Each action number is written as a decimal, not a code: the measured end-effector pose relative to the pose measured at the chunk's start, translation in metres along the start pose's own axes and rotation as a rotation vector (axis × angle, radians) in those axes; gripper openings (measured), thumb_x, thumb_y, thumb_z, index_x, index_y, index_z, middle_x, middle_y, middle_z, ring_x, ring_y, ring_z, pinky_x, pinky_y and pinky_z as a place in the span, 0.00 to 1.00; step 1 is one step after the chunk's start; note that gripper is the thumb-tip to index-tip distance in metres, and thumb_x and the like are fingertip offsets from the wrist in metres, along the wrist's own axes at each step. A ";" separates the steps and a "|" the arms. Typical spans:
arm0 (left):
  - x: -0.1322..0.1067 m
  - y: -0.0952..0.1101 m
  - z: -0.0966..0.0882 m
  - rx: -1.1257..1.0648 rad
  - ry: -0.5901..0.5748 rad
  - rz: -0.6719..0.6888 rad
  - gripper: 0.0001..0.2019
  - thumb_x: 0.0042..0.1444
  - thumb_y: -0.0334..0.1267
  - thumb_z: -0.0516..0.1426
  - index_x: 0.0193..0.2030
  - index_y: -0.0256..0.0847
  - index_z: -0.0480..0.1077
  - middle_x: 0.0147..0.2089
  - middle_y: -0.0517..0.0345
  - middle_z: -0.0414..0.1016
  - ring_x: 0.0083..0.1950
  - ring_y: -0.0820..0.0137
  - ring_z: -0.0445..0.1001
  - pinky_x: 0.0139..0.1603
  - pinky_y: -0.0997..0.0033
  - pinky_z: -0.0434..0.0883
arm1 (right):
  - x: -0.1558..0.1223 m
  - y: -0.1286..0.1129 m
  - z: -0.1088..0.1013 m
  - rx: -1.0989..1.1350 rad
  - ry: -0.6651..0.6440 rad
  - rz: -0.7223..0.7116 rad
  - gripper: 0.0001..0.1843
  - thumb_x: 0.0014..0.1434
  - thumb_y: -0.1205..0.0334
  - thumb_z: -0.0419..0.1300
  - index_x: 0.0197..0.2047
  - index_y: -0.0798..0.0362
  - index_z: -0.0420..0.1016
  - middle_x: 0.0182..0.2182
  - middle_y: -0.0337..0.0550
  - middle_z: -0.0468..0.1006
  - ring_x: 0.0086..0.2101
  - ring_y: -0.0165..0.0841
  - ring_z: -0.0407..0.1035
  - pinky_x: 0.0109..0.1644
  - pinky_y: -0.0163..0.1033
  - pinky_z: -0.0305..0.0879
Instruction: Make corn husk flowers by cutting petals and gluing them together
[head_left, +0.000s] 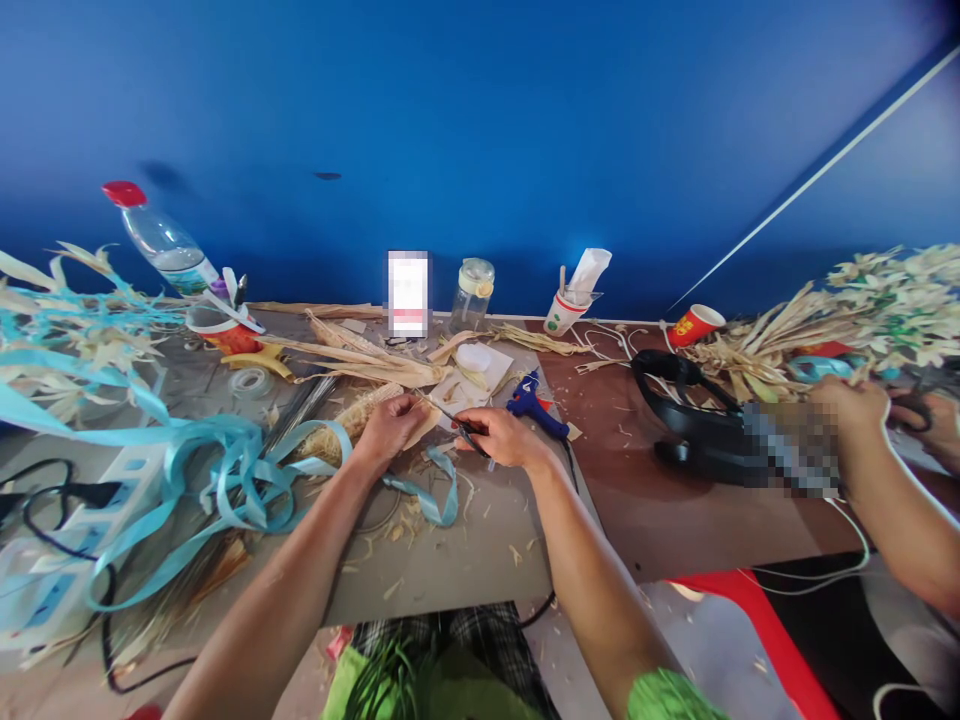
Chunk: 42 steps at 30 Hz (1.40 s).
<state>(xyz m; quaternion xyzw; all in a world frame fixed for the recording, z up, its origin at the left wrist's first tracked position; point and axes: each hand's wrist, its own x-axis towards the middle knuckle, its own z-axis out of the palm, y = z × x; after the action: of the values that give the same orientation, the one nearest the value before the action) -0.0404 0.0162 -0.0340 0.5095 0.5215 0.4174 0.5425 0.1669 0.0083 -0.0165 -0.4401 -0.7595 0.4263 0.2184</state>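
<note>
My left hand (390,426) is closed in a pinch on a pale strip of dried corn husk (421,412) over the grey board (465,550). My right hand (501,437) is closed round small black-handled scissors (459,422), whose blades point left at the husk strip. A woven husk bundle (352,418) lies just left of my left hand. A blue glue gun (534,404) lies just beyond my right hand.
Light-blue ribbon (225,470) loops over the left side beside a white power strip (52,560). At the back stand a plastic bottle (169,245), a glass jar (474,292) and paper cups (564,312). Another person's arm (885,480) reaches in at the right, near a black device (690,420) and piled husks (795,330).
</note>
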 end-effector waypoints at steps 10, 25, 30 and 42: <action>-0.008 0.007 0.010 -0.060 -0.070 -0.028 0.17 0.47 0.51 0.60 0.30 0.36 0.71 0.22 0.64 0.65 0.22 0.78 0.59 0.22 0.78 0.54 | 0.005 -0.002 0.003 0.482 0.222 0.085 0.22 0.46 0.55 0.66 0.44 0.55 0.70 0.29 0.36 0.68 0.31 0.27 0.63 0.37 0.33 0.61; -0.003 -0.003 0.014 -0.036 -0.167 0.048 0.21 0.45 0.47 0.63 0.43 0.35 0.70 0.34 0.55 0.75 0.32 0.70 0.71 0.31 0.73 0.66 | 0.015 0.000 0.025 0.465 0.364 0.063 0.22 0.45 0.58 0.65 0.44 0.54 0.68 0.27 0.37 0.70 0.28 0.28 0.65 0.31 0.32 0.63; -0.009 0.008 0.017 -0.153 -0.143 -0.022 0.21 0.42 0.47 0.65 0.41 0.36 0.70 0.34 0.56 0.75 0.31 0.71 0.71 0.31 0.74 0.66 | 0.016 0.000 0.029 0.451 0.479 0.013 0.22 0.46 0.58 0.66 0.44 0.54 0.68 0.29 0.38 0.70 0.29 0.28 0.64 0.32 0.32 0.63; -0.008 0.006 0.006 -0.246 -0.047 -0.025 0.18 0.44 0.50 0.64 0.34 0.37 0.72 0.28 0.60 0.73 0.25 0.75 0.67 0.26 0.76 0.63 | -0.001 0.001 0.003 0.077 0.323 -0.151 0.18 0.48 0.58 0.65 0.43 0.55 0.75 0.30 0.40 0.71 0.32 0.30 0.63 0.39 0.35 0.61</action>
<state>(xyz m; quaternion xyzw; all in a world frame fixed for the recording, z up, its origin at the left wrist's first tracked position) -0.0348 0.0081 -0.0271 0.4422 0.4598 0.4594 0.6181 0.1658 0.0062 -0.0186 -0.4358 -0.7287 0.3613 0.3855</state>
